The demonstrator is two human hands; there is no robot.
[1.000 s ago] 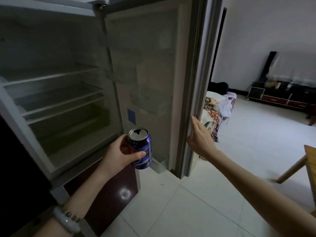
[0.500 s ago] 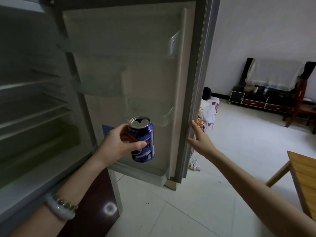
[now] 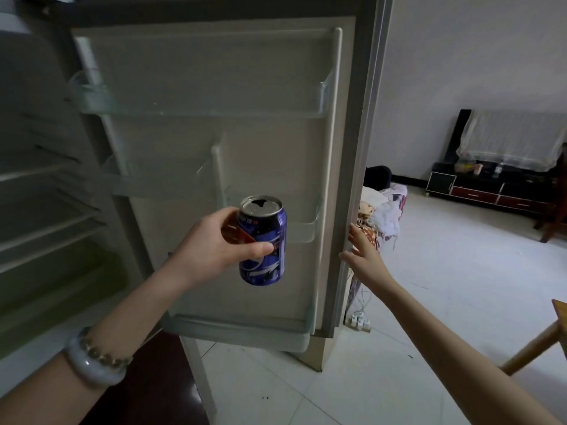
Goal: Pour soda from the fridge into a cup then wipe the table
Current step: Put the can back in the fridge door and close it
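My left hand (image 3: 214,245) grips a blue soda can (image 3: 263,240), upright, its top opened, in front of the inner side of the fridge door (image 3: 214,148). My right hand (image 3: 363,256) rests with fingers spread against the outer edge of that door, holding nothing. The fridge interior (image 3: 40,210) with bare shelves shows at the left. No cup or cloth is in view.
A corner and leg of a wooden table (image 3: 555,335) stick in at the right edge. A pile of patterned fabric (image 3: 382,210) lies behind the door. A dark TV cabinet (image 3: 491,191) stands at the far wall. A power strip (image 3: 359,322) lies on the white tiled floor.
The fridge door has swung toward the cabinet, pushed by my right hand. The view has turned right, so less interior shows. The can stays upright in my left hand.
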